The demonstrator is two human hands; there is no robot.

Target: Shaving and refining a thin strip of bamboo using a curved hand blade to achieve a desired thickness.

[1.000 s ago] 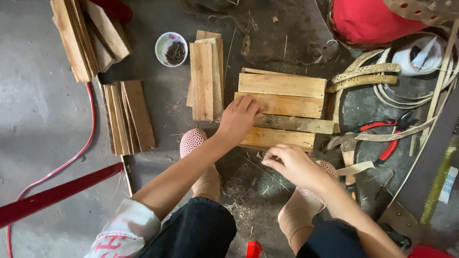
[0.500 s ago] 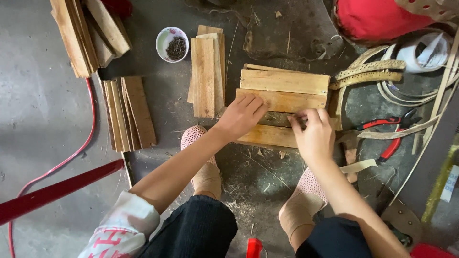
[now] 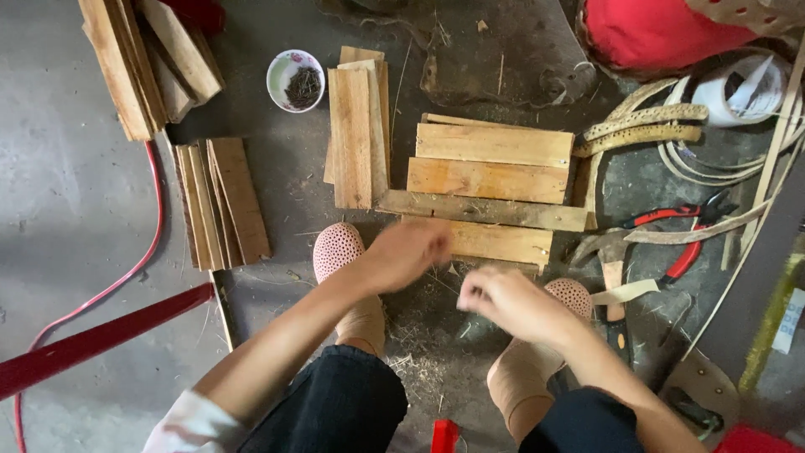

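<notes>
Hovering blurred over rough pale planks (image 3: 490,180), left hand (image 3: 408,252) and right hand (image 3: 501,300) curl, fingers' grip unclear; a round white bowl (image 3: 295,80) holds dark nails.

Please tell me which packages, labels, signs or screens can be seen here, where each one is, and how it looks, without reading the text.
Label: at the right edge, right of the red-handled pliers; a small white slip with blue print, partly cut off by the frame.
Roll: top right, beside the red bag; round, white, with a loose torn flap; whether it is packaging cannot be told.
No signs or screens are visible.
</notes>
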